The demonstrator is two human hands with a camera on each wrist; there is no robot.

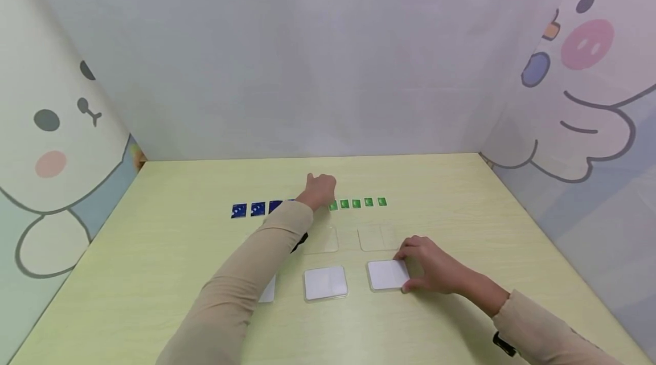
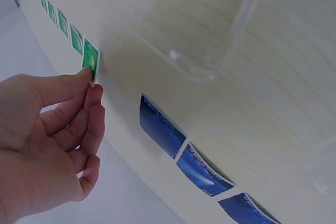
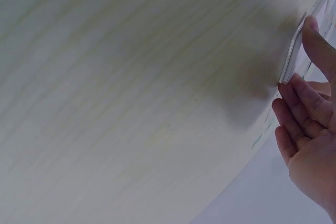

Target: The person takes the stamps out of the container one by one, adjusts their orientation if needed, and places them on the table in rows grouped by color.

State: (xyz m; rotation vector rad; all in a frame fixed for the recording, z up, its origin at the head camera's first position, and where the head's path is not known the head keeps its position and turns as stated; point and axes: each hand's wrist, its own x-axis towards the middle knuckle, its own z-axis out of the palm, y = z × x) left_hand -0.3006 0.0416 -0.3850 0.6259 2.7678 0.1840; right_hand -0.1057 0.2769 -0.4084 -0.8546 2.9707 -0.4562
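My left hand [image 1: 320,189] is at the row of stamps. In the left wrist view its thumb and index finger pinch the edge of a small green stamp [image 2: 90,56] with a white border. Several more green stamps [image 1: 356,204] run off to the right of that hand. On its other side lies a row of dark blue stamps [image 1: 238,210], partly covered by the left arm. My right hand [image 1: 433,268] holds a flat, clear square case with a white insert [image 1: 386,275] by its edges, thumb at the near side and fingers at the far side.
A second white-filled case [image 1: 326,283] lies left of the held one, and a third [image 1: 268,292] is mostly behind the left sleeve. Clear square lids [image 1: 376,237] lie between the cases and the stamps. Fabric walls enclose the pale wooden table [image 1: 435,194].
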